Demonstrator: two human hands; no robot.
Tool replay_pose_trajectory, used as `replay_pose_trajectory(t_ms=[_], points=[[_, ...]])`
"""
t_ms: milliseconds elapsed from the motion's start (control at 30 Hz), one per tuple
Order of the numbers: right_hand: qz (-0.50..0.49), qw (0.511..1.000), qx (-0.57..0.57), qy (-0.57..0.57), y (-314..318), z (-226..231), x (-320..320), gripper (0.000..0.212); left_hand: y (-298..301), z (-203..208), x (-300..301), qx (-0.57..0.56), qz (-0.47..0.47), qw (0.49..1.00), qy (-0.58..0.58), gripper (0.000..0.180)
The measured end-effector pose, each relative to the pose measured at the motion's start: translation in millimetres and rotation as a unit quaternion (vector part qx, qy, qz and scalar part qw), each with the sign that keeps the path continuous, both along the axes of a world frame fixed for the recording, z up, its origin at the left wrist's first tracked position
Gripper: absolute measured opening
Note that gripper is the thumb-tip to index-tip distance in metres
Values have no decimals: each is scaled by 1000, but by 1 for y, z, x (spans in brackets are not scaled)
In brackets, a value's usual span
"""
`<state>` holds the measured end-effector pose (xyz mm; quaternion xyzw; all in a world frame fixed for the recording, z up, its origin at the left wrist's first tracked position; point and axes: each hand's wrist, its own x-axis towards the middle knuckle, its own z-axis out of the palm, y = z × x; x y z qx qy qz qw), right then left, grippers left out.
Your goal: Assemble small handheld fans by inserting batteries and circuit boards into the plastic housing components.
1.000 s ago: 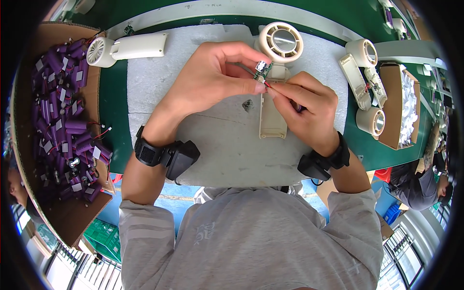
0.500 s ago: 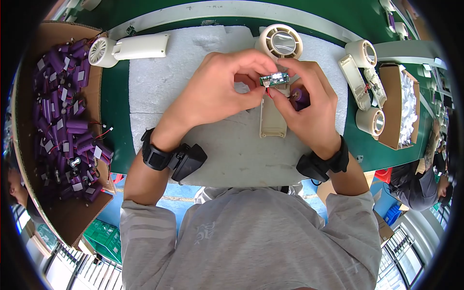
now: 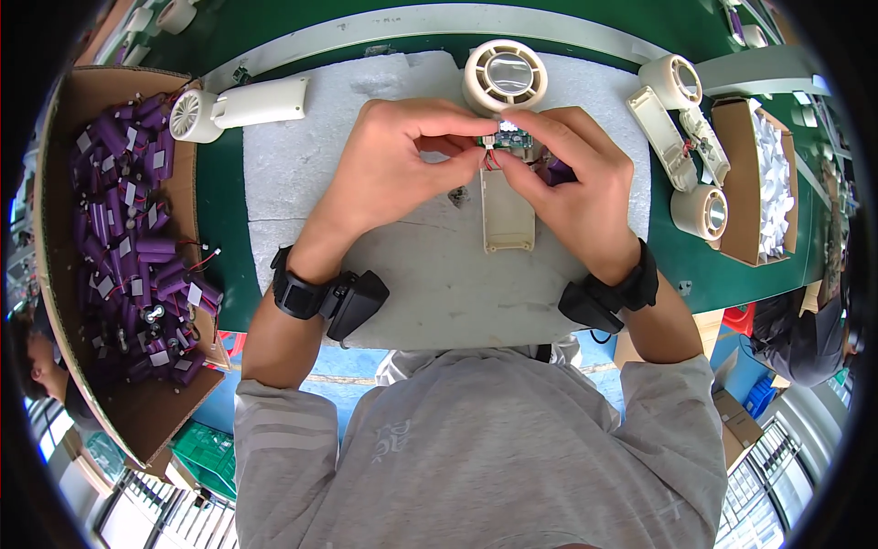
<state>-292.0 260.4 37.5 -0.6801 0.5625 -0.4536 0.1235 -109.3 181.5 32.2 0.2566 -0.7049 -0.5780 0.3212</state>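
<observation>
At the far left, a heap of purple battery cells (image 3: 155, 247) is being held in a cardboard carton (image 3: 186, 188) beside the green table (image 3: 219, 201). A white handheld fan (image 3: 261, 102) is being supported partly by the white foam sheet (image 3: 306, 156). Above the sheet, a circuit board (image 3: 519, 140) with red wires (image 3: 492, 160) is being gripped between the fingertips of the left hand (image 3: 393, 169) and the right hand (image 3: 583, 178); a single purple cell (image 3: 558, 171) is being partly hidden by the right hand. Beneath, a cream fan housing (image 3: 508, 220) is being supported by the sheet. Further right, opened fan housings (image 3: 663, 137) and a small carton (image 3: 739, 183) of white pieces (image 3: 773, 183) are being carried by the table, and a dark-clothed person (image 3: 796, 343) is being glimpsed past its edge. Compared with half a second ago, the board is being covered more by the fingertips, and less of the single cell is being exposed.
</observation>
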Motion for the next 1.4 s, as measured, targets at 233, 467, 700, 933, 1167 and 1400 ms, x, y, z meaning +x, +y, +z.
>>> replay_pose_trajectory(t_ms=[233, 467, 700, 933, 1167, 1400], points=[[-2, 1000, -17, 22, 1, -1, -6, 38, 3, -10, -7, -64, 18, 997, 30, 29], [0, 1000, -22, 18, 0, -3, -6, 40, 5, -6, -5, -155, 40, 987, -13, 29], [-4, 1000, 6, 0, 0, -1, -3, 40, 6, -3, -5, -171, 47, 983, -41, 25], [-12, 999, 25, -29, 1, 1, 0, 38, 7, -5, -5, -145, 48, 988, -21, 24], [-19, 997, 60, -52, 2, 5, 0, 31, 11, -11, -13, -78, 48, 995, 50, 31], [-24, 997, 59, -39, 1, 8, -2, 23, 18, -5, -16, -73, 62, 995, -30, 38]])
